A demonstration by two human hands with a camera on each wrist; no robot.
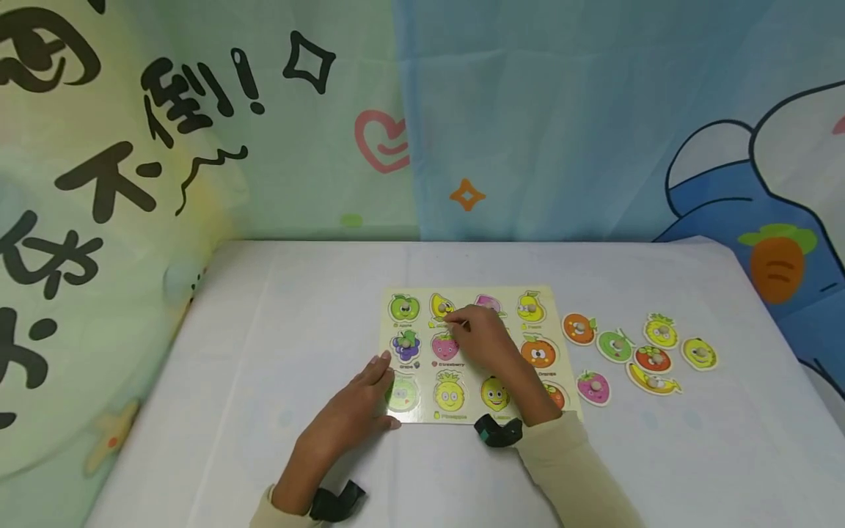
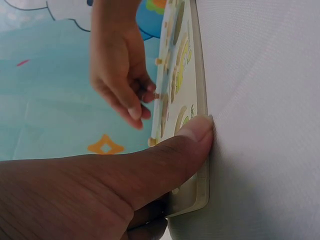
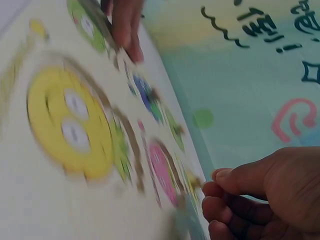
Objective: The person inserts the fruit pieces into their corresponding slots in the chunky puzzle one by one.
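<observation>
Printed fabric point(image 1: 541, 110) hangs at the far side and the left, behind a table covered in white cloth point(image 1: 264, 330). Near the middle lies a fruit puzzle board point(image 1: 462, 419), its near-left corner held by the left hand point(image 1: 353, 400), thumb against the near edge and fingers along the left edge. The right hand point(image 1: 485, 341) reaches over the far row, fingertips bunched just beside a yellow piece point(image 1: 441, 299), second from the left; whether they grasp its knob, I cannot tell.

Right of the board lie seven loose pieces, among them an orange piece point(image 1: 574, 334), a strawberry piece point(image 1: 593, 387), a pineapple piece point(image 1: 660, 334) and a banana piece point(image 1: 650, 383). Judging by this, the step in hand is seating the yellow piece, with the job partway along. The next move seems to call for settling it flat, then matching a loose piece to its recess, such as the pineapple recess point(image 1: 449, 394).
</observation>
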